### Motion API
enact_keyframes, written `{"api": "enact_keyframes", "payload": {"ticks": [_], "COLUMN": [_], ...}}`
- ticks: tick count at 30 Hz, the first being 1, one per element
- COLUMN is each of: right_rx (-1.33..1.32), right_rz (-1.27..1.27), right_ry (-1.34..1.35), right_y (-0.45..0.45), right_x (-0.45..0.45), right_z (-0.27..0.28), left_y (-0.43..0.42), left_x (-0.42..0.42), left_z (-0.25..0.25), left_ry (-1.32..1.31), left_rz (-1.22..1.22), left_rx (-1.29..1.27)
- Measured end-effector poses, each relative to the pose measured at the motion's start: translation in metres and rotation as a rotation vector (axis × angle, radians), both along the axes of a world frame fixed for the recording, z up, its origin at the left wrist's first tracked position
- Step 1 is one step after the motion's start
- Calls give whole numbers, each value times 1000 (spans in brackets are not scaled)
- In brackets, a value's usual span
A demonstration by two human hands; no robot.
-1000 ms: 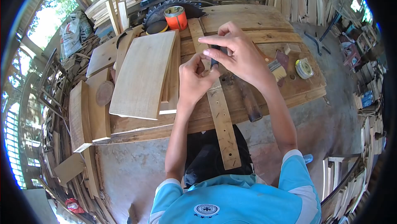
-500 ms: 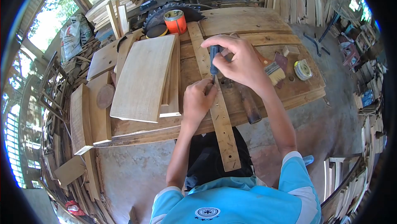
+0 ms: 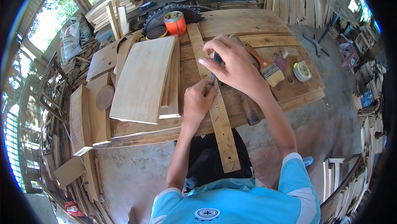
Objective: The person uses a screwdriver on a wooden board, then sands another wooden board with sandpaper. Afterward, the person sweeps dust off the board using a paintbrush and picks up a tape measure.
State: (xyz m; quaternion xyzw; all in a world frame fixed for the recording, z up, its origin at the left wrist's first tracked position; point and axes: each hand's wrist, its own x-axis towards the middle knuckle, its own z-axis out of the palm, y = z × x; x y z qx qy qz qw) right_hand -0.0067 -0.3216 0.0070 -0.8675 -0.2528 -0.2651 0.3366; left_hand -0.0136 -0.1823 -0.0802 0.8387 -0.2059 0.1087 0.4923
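Observation:
My right hand (image 3: 237, 64) is closed round the dark handle of a screwdriver (image 3: 217, 59), held upright with its shaft pointing down. Below it, my left hand (image 3: 197, 104) pinches around the screwdriver's tip; whatever small piece lies between the fingertips is hidden. Both hands are over a long, narrow wooden strip (image 3: 225, 137) with holes and several screws or nails along it. The strip lies across the bench and sticks out past its front edge towards my body. Right of the strip lies a tool with a round wooden handle (image 3: 250, 112), partly under my right forearm.
Smooth boards (image 3: 142, 79) are stacked left of my hands. An orange can (image 3: 175, 23) and a toothed saw blade (image 3: 155, 16) are at the back. A paintbrush (image 3: 273, 75), a small wood block (image 3: 290, 51) and a round tub (image 3: 302, 71) lie on the wooden bench (image 3: 244, 21) at right.
My right hand has turned on the screwdriver handle, its fingers now wrapped further over the top with the back of the hand facing up. My left hand stays in place.

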Motion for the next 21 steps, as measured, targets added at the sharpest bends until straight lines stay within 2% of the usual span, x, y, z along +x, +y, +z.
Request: {"api": "enact_keyframes", "payload": {"ticks": [1,3,4,6,10,12,16,18,19,21], "right_rx": [0,-219,-218,67,217,-49,-225,-47,-45,164], "right_rz": [1,-142,-140,85,209,29,-129,61,65,67], "right_ry": [-2,-60,-63,-66,111,-70,-61,-205,-202,82], "right_y": [0,1,1,2,1,2,3,4,4,0], "right_x": [1,5,5,5,2,2,4,9,7,2], "right_z": [-1,-4,-3,-1,1,-1,-2,-1,1,7], "left_y": [0,0,1,1,3,1,1,1,2,2], "left_x": [0,-1,-1,-2,1,0,1,2,2,1], "left_z": [0,0,1,4,2,3,-3,-3,-3,-3], "left_ry": [-2,-7,-10,46,102,9,26,45,48,21], "left_rz": [1,10,13,9,12,8,0,1,4,17], "left_rx": [0,1,1,-9,36,12,-31,-32,-31,-49]}}
